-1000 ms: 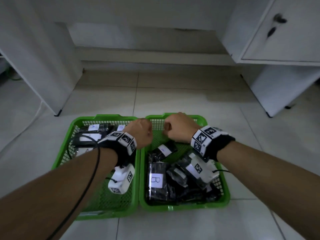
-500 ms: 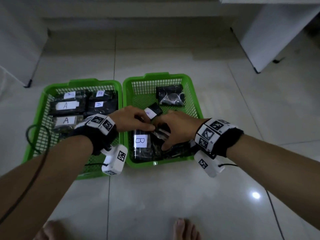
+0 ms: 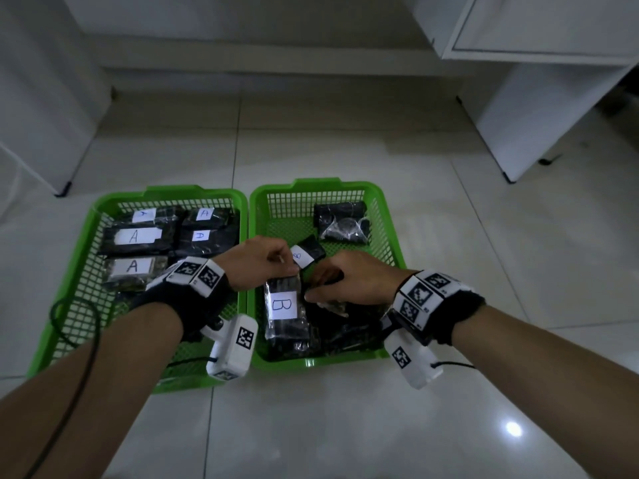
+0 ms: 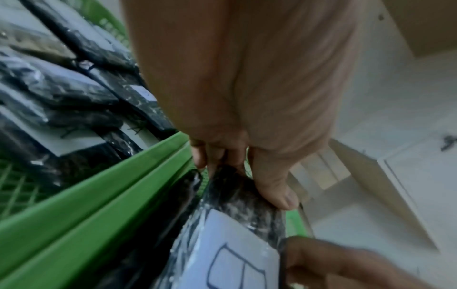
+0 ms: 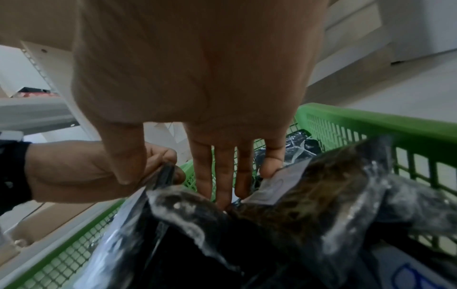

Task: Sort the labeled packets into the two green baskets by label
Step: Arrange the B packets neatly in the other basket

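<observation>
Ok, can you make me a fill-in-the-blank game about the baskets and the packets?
1. Both baskets are coloured ____.
2. Every readable label in the left basket shows the letter ____.
3. The left hand pinches the top edge of a packet labelled ____.
4. That packet sits in the ____ basket.

Missing words: green; A; B; right
</observation>
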Motion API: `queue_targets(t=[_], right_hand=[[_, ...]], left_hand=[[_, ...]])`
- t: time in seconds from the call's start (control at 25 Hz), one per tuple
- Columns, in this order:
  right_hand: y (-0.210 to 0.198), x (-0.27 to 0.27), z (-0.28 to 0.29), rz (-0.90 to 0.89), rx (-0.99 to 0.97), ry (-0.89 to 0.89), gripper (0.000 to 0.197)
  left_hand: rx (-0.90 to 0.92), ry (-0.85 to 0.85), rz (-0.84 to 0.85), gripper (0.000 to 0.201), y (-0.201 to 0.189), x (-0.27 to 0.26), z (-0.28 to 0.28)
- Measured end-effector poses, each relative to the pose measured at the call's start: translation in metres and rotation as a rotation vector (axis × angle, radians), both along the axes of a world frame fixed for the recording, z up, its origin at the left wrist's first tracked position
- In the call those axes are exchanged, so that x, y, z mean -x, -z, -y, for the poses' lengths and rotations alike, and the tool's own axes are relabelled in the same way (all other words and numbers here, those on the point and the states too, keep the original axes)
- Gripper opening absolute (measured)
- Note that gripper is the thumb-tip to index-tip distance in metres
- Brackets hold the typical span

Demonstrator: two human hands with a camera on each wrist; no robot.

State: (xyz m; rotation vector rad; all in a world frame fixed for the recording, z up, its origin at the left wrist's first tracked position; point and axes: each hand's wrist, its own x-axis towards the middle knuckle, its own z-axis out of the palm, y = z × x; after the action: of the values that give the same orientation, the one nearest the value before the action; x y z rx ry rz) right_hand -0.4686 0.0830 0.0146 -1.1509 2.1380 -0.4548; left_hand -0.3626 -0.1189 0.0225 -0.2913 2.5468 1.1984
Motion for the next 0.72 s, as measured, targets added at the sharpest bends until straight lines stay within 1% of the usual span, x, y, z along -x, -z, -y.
queue_targets(t=[0.08,0.16,0.2,0.24,0.28,0.36,0.4,0.44,0.48,0.52,0.6,0.64,0.68,0.72], right_hand=[[0.000,0.003,0.000,0.096,0.034,0.101,0.066],[-0.005,0.007,0.003,0.242,0.091,0.258,0.074],[-0.009,0.008,0.003,0.311,0.126,0.337,0.073],[-0.015,0.011,0.005,0.368,0.173,0.408,0.068],[-0.021,0.013,0.007,0.417,0.233,0.466,0.060],[-0.032,0.022,0.013,0.475,0.335,0.534,0.032],[-0.035,0.027,0.017,0.496,0.365,0.577,0.022],[-0.037,0.034,0.021,0.494,0.384,0.636,0.024],[-0.037,0.042,0.026,0.477,0.397,0.701,0.027],[-0.036,0.052,0.031,0.429,0.398,0.752,0.027],[-0.030,0.070,0.040,0.270,0.357,0.798,0.021],[-0.026,0.079,0.046,0.174,0.315,0.788,0.020],[-0.020,0.084,0.052,0.082,0.261,0.754,0.019],[-0.014,0.087,0.061,0.003,0.211,0.715,0.019]], left_hand=[[-0.109,-0.122,-0.021,0.017,-0.006,0.005,0.002],[-0.247,-0.348,-0.086,0.015,-0.011,0.011,0.004],[-0.321,-0.477,-0.128,0.014,-0.011,0.014,0.005],[-0.359,-0.581,-0.175,0.014,-0.009,0.018,0.008],[-0.343,-0.643,-0.207,0.014,-0.005,0.022,0.012],[-0.267,-0.680,-0.234,0.013,0.000,0.028,0.018],[-0.246,-0.681,-0.249,0.012,0.001,0.032,0.019],[-0.239,-0.673,-0.273,0.012,-0.001,0.037,0.021],[-0.189,-0.647,-0.294,0.012,-0.001,0.041,0.024],[-0.061,-0.594,-0.316,0.012,-0.004,0.045,0.027],[0.279,-0.425,-0.338,0.018,-0.008,0.051,0.036],[0.405,-0.317,-0.304,0.029,-0.007,0.054,0.041],[0.475,-0.213,-0.220,0.045,-0.004,0.054,0.045],[0.497,-0.132,-0.131,0.060,0.002,0.055,0.049]])
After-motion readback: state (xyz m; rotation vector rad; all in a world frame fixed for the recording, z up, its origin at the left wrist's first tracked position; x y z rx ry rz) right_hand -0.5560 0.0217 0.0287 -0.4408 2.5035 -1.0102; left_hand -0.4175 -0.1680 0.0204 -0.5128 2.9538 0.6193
